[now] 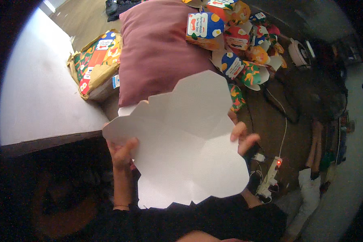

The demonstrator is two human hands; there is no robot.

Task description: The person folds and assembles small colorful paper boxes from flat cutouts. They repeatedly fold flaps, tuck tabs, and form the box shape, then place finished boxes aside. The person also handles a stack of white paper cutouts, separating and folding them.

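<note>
A flat white die-cut cardboard sheet (pixel 185 141) with scalloped edges and crease lines fills the middle of the view. My left hand (pixel 121 151) grips its left edge, thumb on top. My right hand (pixel 242 137) holds its right edge, fingers curled over the face. The sheet hides most of both palms and whatever lies under it.
A dark pink cushion (pixel 157 48) lies beyond the sheet. Several folded colourful printed boxes (pixel 238 40) are piled at the upper right. A stack of flat printed sheets (pixel 94 64) sits at the upper left beside a white surface (pixel 40 92). A white power strip (pixel 270 177) with cables lies on the floor at the right.
</note>
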